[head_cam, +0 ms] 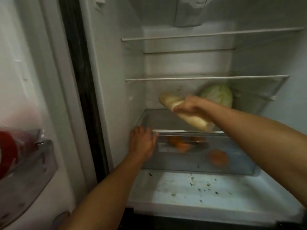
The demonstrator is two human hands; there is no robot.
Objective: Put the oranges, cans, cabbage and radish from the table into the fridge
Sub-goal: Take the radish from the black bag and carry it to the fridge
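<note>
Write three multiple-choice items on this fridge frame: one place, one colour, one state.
1. Where is the cabbage?
A. on the fridge floor
B. on the shelf above the drawer, back right
C. on the top rack

2. What colour are the cans in the door bin?
A. blue
B. green
C. red

3. What is the right hand doing?
A. gripping the radish
B. hanging loose with nothing in it
C. pressing on the cabbage

Answers:
1 B: it sits on that shelf, behind the right hand.
2 C: red shows through the clear bin wall, though blurred.
3 A: the fingers curl round the radish's middle, above the shelf.
</note>
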